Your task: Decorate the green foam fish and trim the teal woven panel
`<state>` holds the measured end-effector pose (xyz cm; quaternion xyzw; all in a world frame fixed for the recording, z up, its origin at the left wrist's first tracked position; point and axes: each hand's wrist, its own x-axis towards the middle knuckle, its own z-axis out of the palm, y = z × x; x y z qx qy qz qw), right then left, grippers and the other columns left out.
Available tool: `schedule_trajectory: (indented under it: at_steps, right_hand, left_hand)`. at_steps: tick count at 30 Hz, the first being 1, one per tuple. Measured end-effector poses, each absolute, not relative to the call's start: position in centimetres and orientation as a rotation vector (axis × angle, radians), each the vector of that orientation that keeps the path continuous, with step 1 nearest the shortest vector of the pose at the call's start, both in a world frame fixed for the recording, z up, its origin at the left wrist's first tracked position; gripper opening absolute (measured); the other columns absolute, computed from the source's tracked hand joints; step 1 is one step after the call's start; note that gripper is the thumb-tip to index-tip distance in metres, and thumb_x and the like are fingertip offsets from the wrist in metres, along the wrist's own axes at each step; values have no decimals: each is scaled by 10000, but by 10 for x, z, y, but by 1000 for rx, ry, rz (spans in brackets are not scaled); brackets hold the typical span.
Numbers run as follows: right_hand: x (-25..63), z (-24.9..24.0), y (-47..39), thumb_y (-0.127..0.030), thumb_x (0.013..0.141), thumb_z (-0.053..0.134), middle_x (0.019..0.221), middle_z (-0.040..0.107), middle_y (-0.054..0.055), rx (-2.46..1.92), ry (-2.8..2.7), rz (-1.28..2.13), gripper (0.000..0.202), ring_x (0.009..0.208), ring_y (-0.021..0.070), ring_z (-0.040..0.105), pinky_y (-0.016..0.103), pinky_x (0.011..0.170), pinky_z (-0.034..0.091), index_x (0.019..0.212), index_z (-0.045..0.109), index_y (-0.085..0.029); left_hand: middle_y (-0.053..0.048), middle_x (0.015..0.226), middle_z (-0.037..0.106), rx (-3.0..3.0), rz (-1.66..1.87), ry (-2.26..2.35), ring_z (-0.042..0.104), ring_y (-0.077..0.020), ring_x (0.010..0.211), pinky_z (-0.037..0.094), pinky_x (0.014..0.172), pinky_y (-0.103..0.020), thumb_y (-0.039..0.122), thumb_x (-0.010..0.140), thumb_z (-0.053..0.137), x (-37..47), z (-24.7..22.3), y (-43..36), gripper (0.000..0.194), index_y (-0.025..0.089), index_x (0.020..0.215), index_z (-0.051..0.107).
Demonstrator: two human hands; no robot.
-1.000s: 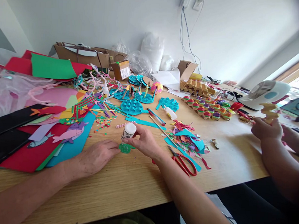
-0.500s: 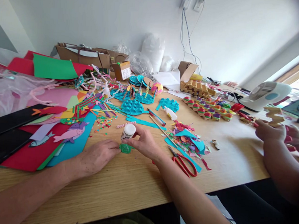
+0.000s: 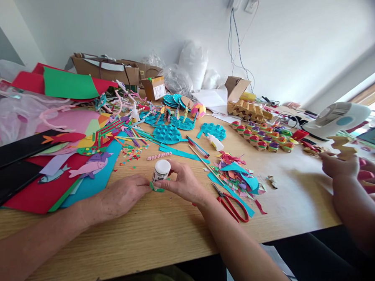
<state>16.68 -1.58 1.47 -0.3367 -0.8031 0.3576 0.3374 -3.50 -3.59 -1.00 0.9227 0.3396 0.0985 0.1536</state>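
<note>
My right hand (image 3: 183, 182) is closed around a small bottle (image 3: 161, 172) with a white cap and a printed label. The bottle stands nearly upright over a green piece (image 3: 157, 190) on the table, hiding much of it. My left hand (image 3: 126, 196) lies low on the wood, its fingertips pressed together at the left edge of the green piece. Just behind the bottle lies a pink twisted pipe cleaner (image 3: 159, 156). Red-handled scissors (image 3: 234, 206) rest right of my right forearm, beside a heap of paper scraps (image 3: 239, 172).
Coloured sheets with fish cutouts (image 3: 91, 169) and black objects (image 3: 12, 181) cover the left side. Blue egg-carton pieces (image 3: 167, 134), a glue bottle (image 3: 215, 142) and painted egg cartons (image 3: 266, 138) stand farther back. At right, another person's hands (image 3: 341, 167) hold a carton piece.
My right hand has lowered the bottle and tipped it more upright, covering more of the green piece. My left hand has stayed at its edge. The view has shifted slightly.
</note>
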Motion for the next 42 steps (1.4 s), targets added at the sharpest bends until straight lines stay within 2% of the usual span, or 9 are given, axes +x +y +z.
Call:
schedule_trajectory:
  at_steps: [5,13,28,42]
  right_hand:
    - [169,16,-15,-342,703,660,773,611,10,-889,-2100,904,215,712,138,530,243,644,413,793,603,-155]
    - [177,20,-12,-360,728,630,837,585,9,-897,-2103,833,216,744,136,523,245,663,410,832,606,-172]
    - [174,13,-7,-339,725,640,844,600,7,-899,-2060,817,190,749,135,526,238,652,407,817,608,-175]
    - [173,11,-4,-265,701,669,791,625,-21,-967,-1993,804,221,687,118,526,225,618,398,911,627,-210]
  left_hand:
    - [-70,1049,602,2689,286,938,545,-203,974,443,834,-334,137,867,338,-36,-15,-34,313,179,1051,588]
    - [-37,1002,607,2726,269,946,541,-189,943,445,820,-328,142,874,324,-36,-14,-34,308,206,1003,596]
    - [-60,976,615,2674,320,954,559,-214,916,457,798,-351,131,853,342,-35,-11,-35,302,189,979,610]
    - [-60,946,628,2727,332,934,573,-214,892,478,775,-354,94,833,341,-34,-8,-37,307,188,936,615]
